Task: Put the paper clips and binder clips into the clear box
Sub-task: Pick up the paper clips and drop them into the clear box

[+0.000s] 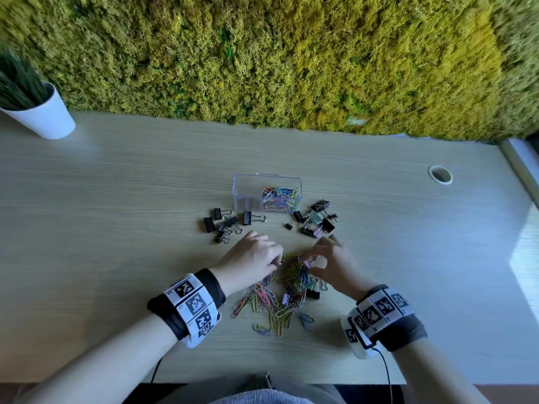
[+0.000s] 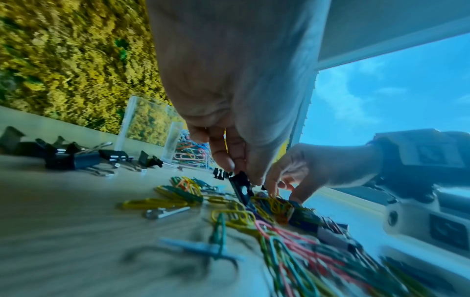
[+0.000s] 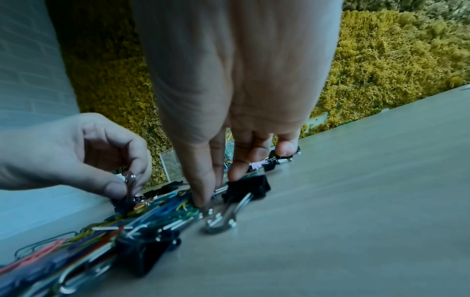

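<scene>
1. Our left hand [image 1: 256,258] pinched the wire handle of a small black binder clip [image 2: 239,185] between curled thumb and forefinger.
2. Our right hand [image 1: 332,266] dug curled fingertips into the glossy, tangled paper clips [image 1: 288,287]; whether that grip held any, we could not tell.
3. Beyond both grips stood the clear box [image 1: 248,191], rectangular and hard-walled, on the wood-grain tabletop [image 1: 116,214], with colored clips inside.

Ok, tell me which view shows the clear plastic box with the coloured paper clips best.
The head view: the clear plastic box shows whole from above, coloured paper clips piled in its right part. The left wrist view shows it side-on, partly behind the left hand. The right wrist view shows only a sliver between the fingers.
</scene>
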The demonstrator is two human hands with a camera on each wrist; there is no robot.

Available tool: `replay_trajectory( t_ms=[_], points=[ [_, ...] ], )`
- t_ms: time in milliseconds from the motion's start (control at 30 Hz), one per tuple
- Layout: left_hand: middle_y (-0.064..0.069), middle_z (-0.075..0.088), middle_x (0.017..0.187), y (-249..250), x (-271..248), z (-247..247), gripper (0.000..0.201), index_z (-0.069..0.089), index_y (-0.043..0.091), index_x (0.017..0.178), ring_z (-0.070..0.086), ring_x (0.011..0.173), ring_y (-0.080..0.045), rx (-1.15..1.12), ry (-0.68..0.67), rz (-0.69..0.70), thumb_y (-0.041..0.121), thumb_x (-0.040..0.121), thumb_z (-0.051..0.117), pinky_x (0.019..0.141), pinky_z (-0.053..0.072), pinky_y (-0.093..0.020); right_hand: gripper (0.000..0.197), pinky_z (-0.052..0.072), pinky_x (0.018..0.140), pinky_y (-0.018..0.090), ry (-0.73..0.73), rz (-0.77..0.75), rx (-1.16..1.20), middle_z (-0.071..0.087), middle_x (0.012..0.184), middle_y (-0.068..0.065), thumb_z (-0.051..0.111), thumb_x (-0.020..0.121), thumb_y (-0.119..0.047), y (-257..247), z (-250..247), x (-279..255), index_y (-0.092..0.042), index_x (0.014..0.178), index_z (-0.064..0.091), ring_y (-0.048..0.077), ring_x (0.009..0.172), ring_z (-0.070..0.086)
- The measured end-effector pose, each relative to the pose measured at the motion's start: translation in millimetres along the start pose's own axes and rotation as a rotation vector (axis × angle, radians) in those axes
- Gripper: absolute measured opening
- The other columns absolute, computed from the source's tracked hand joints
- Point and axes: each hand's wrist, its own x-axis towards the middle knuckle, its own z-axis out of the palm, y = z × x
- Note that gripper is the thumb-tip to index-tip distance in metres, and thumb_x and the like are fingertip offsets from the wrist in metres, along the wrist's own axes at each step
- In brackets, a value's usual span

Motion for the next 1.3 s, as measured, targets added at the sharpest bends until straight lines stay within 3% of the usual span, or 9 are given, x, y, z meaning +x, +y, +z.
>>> replay_trajectory(
  t_ms=[167,300,467,600,800,933,1067,1167,1300],
  points=[
    [0.006,0.064,0.078,-8,5,-13,0.007,0.063,0.015,0.085,0.054,0.064,-0.002,-0.248,0.107,-0.115,0.021,0.085,0.066,0.069,0.044,-0.016,0.018,0.044,0.081,0.033,0.006,-0.041,-0.010,0.059,0.094,-0.010,0.073,0.070,-0.021,-1,3,-1,-0.027,0.086,0.066,0.015,0.093,0.048],
    [0.010,0.059,0.076,-24,12,-19,0.007,0.062,0.018,0.081,0.054,0.065,-0.004,-0.252,0.252,-0.215,0.018,0.082,0.069,0.061,0.042,-0.015,0.013,0.038,0.068,0.013,0.115,0.005,0.177,0.058,0.082,-0.016,0.071,0.072,-0.013,-2,-9,-3,-0.020,0.082,0.065,0.001,0.078,0.045],
    [0.005,0.063,0.077,-42,17,-19,0.009,0.063,0.014,0.078,0.055,0.065,-0.009,-0.181,0.298,-0.318,0.014,0.079,0.072,0.063,0.045,-0.022,0.016,0.039,0.059,0.009,0.212,0.039,0.333,0.062,0.072,-0.014,0.069,0.074,-0.005,2,-26,5,-0.019,0.081,0.065,0.001,0.067,0.054],
    [0.001,0.063,0.079,-46,20,-17,0.012,0.061,0.011,0.077,0.057,0.067,-0.013,-0.197,0.339,-0.342,0.009,0.078,0.073,0.063,0.050,-0.028,0.036,0.038,0.060,0.008,0.316,0.075,0.364,0.066,0.084,-0.011,0.075,0.073,-0.010,7,-34,10,-0.018,0.105,0.060,0.004,0.068,0.053],
    [0.001,0.058,0.093,-48,16,-9,0.018,0.058,0.011,0.091,0.059,0.067,-0.007,-0.232,0.346,-0.308,0.009,0.079,0.071,0.067,0.053,-0.023,0.041,0.042,0.066,0.011,-0.167,0.085,0.047,0.052,0.092,-0.007,0.077,0.071,-0.023,9,-29,-8,-0.016,0.108,0.061,0.002,0.072,0.047],
    [0.001,0.060,0.109,-37,7,-6,0.022,0.061,0.012,0.108,0.061,0.088,-0.013,-0.161,0.194,-0.181,0.017,0.086,0.063,0.082,0.054,-0.030,0.033,0.050,0.070,0.025,-0.159,0.085,0.013,0.049,0.092,-0.003,0.079,0.068,-0.019,4,-11,-18,-0.013,0.098,0.065,0.019,0.081,0.057],
    [0.000,0.033,0.149,-20,-5,8,0.054,0.036,0.016,0.141,0.026,0.139,-0.014,-0.119,-0.156,-0.079,0.028,0.092,0.054,0.117,0.017,-0.031,0.021,0.055,0.072,0.030,-0.086,0.033,0.041,0.056,0.097,0.001,0.074,0.075,-0.018,-3,-9,-19,-0.013,0.093,0.064,0.018,0.080,0.061],
    [0.000,0.012,0.156,-15,-18,13,0.061,0.027,0.017,0.145,0.007,0.144,-0.013,-0.076,-0.252,0.002,0.036,0.093,0.051,0.118,0.007,-0.030,0.018,0.057,0.066,0.031,-0.055,0.023,0.019,0.059,0.096,0.000,0.069,0.080,-0.022,-3,-7,-19,-0.014,0.091,0.057,0.016,0.076,0.062],
    [0.000,0.017,0.156,-13,-31,17,0.078,0.030,0.019,0.145,0.009,0.143,-0.010,-0.229,-0.244,0.046,0.055,0.081,0.057,0.118,0.014,-0.035,0.016,0.051,0.053,0.033,-0.036,0.064,0.061,0.064,0.073,0.000,0.070,0.077,-0.016,-1,-6,-15,-0.016,0.082,0.054,0.017,0.060,0.058]
  ],
)
